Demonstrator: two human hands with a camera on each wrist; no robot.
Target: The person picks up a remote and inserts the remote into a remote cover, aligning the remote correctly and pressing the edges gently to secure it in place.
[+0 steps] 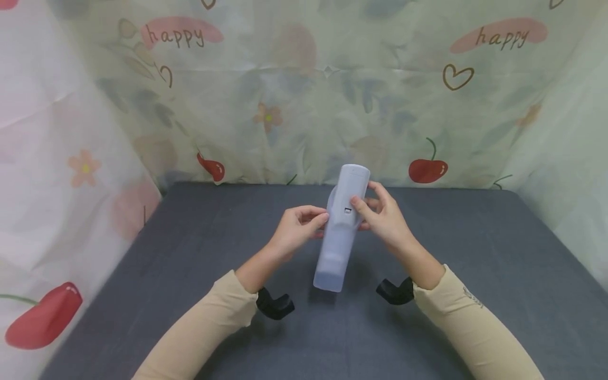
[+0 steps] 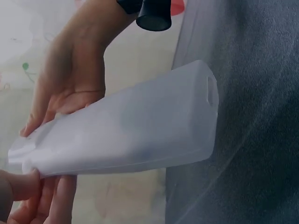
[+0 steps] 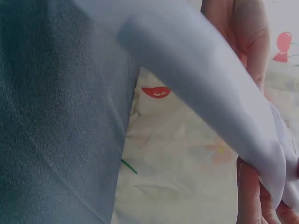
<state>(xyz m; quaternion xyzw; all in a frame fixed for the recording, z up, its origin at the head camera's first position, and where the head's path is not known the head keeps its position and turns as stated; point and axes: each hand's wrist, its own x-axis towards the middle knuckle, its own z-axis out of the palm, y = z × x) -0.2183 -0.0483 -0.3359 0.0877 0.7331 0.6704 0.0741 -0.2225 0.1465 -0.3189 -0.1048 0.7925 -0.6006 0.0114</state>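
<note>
A long white tube-like device (image 1: 350, 192) with a frosted, translucent lower part (image 1: 334, 258) tilts over the dark table, its white end up and away from me. A small dark rectangular cut-out marks its front. My left hand (image 1: 300, 227) pinches its left edge near the middle between thumb and fingers. On the other side my right hand (image 1: 386, 215) grips the white upper part, thumb on the front face and fingers wrapped behind. In the left wrist view, the end of the frosted part (image 2: 140, 121) has a narrow slot. Parts of both hands' fingers are hidden behind the device.
A dark grey cloth-covered table (image 1: 190, 253) lies under the hands. Behind it hangs a printed curtain (image 1: 304, 105), with more at the sides. Black wrist-camera mounts (image 1: 276, 306) jut inward below both sleeves.
</note>
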